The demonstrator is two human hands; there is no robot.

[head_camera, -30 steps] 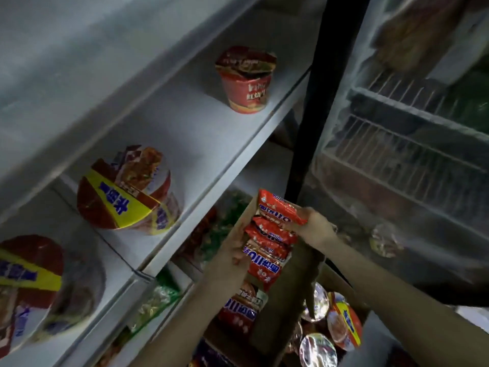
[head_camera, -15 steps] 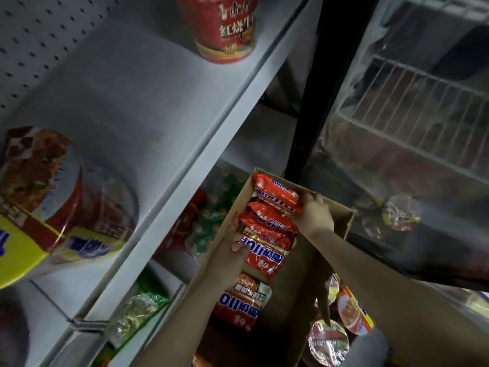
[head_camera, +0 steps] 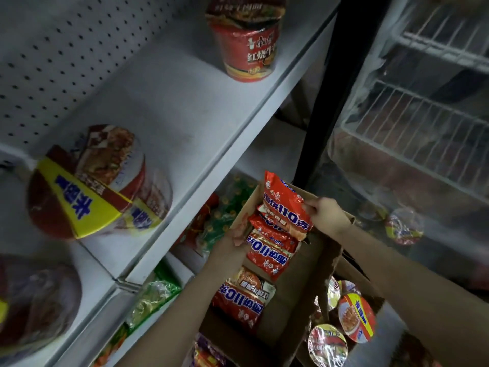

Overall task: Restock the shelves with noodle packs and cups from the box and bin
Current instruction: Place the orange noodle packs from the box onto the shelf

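Observation:
A cardboard box (head_camera: 299,295) below the shelf holds several red noodle packs with blue print. My right hand (head_camera: 326,217) pinches the top red noodle pack (head_camera: 284,205) by its right edge and tilts it up out of the stack. My left hand (head_camera: 231,243) grips the left side of the noodle pack stack (head_camera: 270,250) just under it. Another red pack (head_camera: 242,300) lies lower in the box. Foil-lidded noodle cups (head_camera: 354,315) sit in the bin to the box's right.
A white shelf (head_camera: 169,123) carries a red cup (head_camera: 248,41) at the back and a big bowl (head_camera: 92,181) with a yellow band at the left. Green packs (head_camera: 153,295) fill the shelf below. A glass-door cooler (head_camera: 423,128) with wire racks stands at right.
My right hand has lifted the top pack up and away from the stack, turning its face toward me. My view has dropped and drawn closer to the shelf.

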